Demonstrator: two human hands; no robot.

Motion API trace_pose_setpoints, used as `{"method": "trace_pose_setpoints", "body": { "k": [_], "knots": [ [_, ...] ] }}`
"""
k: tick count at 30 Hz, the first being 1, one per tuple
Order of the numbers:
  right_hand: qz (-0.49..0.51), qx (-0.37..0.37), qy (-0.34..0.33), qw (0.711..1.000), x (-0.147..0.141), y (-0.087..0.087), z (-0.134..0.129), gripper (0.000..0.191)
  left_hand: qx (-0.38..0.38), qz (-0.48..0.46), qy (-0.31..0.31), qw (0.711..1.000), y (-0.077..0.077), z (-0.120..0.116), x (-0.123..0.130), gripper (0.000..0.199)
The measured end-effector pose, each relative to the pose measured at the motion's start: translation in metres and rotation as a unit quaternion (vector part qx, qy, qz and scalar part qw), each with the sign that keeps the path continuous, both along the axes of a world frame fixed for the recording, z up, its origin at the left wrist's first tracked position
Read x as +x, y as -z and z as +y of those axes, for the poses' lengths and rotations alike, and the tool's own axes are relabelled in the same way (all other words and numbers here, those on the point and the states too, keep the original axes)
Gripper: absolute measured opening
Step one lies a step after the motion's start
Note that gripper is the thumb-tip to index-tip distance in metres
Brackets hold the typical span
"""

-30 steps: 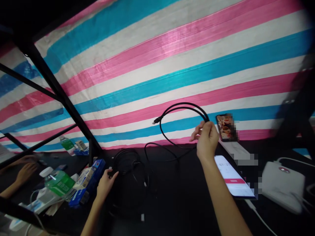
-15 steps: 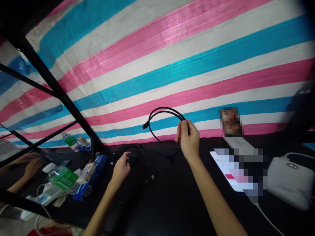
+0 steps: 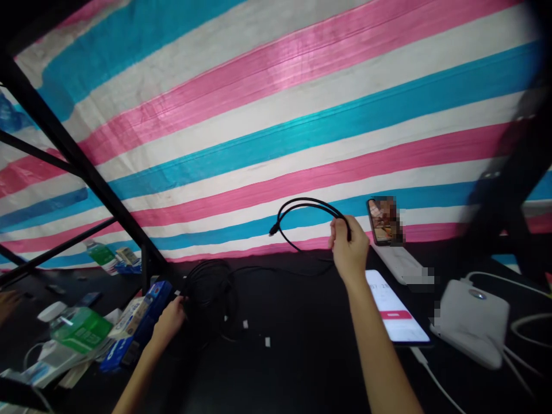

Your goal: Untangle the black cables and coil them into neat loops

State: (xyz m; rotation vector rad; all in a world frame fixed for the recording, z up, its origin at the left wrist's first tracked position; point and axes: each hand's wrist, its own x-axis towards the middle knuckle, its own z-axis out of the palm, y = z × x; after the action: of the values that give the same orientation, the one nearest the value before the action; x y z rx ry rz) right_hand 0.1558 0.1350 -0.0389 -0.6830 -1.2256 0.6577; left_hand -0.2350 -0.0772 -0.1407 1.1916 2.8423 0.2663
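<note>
In my right hand [image 3: 351, 247] a looped length of black cable [image 3: 308, 201] is pinched between thumb and fingers, raised above the black table. Its plug end [image 3: 273, 230] hangs out to the left of the loop. A thin run of the same dark cable trails along the tabletop towards a coiled black cable [image 3: 211, 287]. At the left edge of that coil is my left hand [image 3: 170, 316], its fingers curled on the cable and partly hidden. Small white bits [image 3: 267, 342] lie on the table beside the coil.
Left of my hands are a blue box [image 3: 157, 299] and a green-filled bottle [image 3: 81, 328] by a black metal frame [image 3: 86, 172]. A lit phone [image 3: 394, 310], a propped phone [image 3: 383, 221] and a white device with cables [image 3: 474, 322] stand right. Behind hangs a striped sheet [image 3: 276, 138].
The view has swung slightly to the right. My left hand has moved left to the coil's edge, uncovering more of the coil. My right hand still holds the cable loop up.
</note>
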Motion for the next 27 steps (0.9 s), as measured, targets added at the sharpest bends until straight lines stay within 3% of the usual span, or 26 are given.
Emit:
{"method": "trace_pose_setpoints", "body": {
  "k": [4,7,9,12,14,15,16,17,18,19,20,22,23,24,27],
  "knots": [
    [0.098,-0.003,0.113,0.989,0.014,-0.018,-0.008,0.024,-0.001,0.014,-0.009,1.0,0.005,-0.001,0.005,0.032],
    [0.176,0.005,0.124,0.977,0.046,-0.026,-0.006,0.027,0.002,0.033,-0.038,0.999,0.004,-0.004,0.007,0.033],
    [0.19,0.034,0.121,0.974,0.066,-0.03,-0.006,0.03,0.013,0.045,-0.053,0.997,-0.006,-0.007,0.011,0.032],
    [0.161,0.073,0.123,0.977,0.077,-0.036,-0.013,0.032,0.047,0.075,-0.061,0.994,-0.036,-0.007,0.031,0.033],
    [0.1,0.08,0.092,0.988,0.065,-0.04,-0.023,0.028,0.109,0.144,-0.074,0.981,-0.058,0.0,0.057,0.035],
    [0.049,0.076,0.052,0.995,0.055,-0.042,-0.028,0.025,0.192,0.217,-0.052,0.956,-0.065,0.008,0.073,0.036],
    [-0.021,0.07,-0.021,0.997,0.043,-0.043,-0.035,0.023,0.232,0.246,0.026,0.941,-0.068,0.016,0.088,0.037],
    [-0.114,0.065,-0.114,0.985,0.029,-0.043,-0.042,0.022,0.217,0.228,0.138,0.939,-0.066,0.027,0.102,0.036],
    [-0.211,0.05,-0.213,0.953,0.016,-0.042,-0.049,0.021,0.164,0.185,0.232,0.941,-0.059,0.037,0.114,0.036],
    [-0.309,0.036,-0.31,0.898,0.003,-0.04,-0.056,0.021,0.109,0.14,0.266,0.948,-0.049,0.047,0.123,0.037],
    [-0.413,0.017,-0.389,0.823,-0.009,-0.036,-0.063,0.018,0.087,0.122,0.271,0.951,-0.037,0.055,0.127,0.037],
    [-0.603,-0.076,-0.485,0.629,-0.028,-0.026,-0.073,0.019,0.074,0.115,0.253,0.958,-0.012,0.064,0.125,0.037],
    [-0.641,-0.11,-0.504,0.568,-0.035,-0.02,-0.074,0.024,0.075,0.119,0.236,0.962,-0.002,0.066,0.119,0.038],
    [-0.632,-0.114,-0.527,0.557,-0.041,-0.016,-0.073,0.03,0.077,0.124,0.222,0.964,0.006,0.066,0.112,0.04],
    [-0.578,-0.085,-0.581,0.567,-0.05,-0.012,-0.06,0.053,0.027,0.153,0.166,0.974,0.017,0.062,0.087,0.045]
  ]
}}
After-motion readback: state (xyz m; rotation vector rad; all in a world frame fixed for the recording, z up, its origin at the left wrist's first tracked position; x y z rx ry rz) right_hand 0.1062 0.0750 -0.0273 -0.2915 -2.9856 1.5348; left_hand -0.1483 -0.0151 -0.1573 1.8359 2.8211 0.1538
